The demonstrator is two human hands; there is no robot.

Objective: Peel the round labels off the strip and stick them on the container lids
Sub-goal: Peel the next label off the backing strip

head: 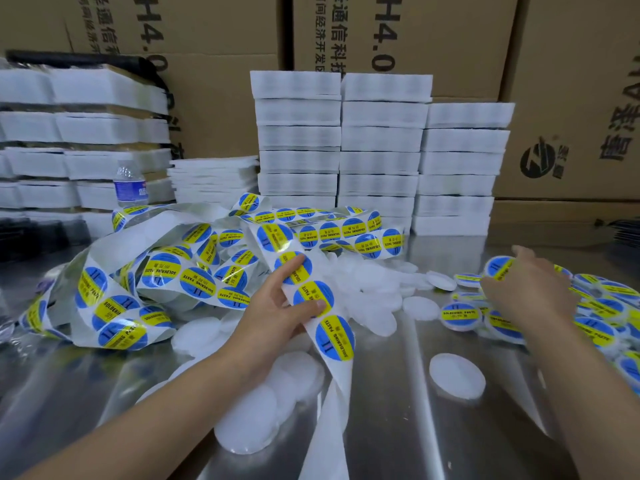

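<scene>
Right hand motion-blurred at right, grip unreadable; labelled lids cut by right edge; strip runs off bottom edge, partly hidden under left hand.

The strip is plain white backing paper. Its round labels are blue, crossed by a bright yellow band with dark print. The bare lids are milky white; the labelled lids show the same blue and yellow on white. The counter is glossy silver-grey. The stacked trays are white, the cartons brown with black lettering, and the bottle is clear with a blue wrapper.
</scene>
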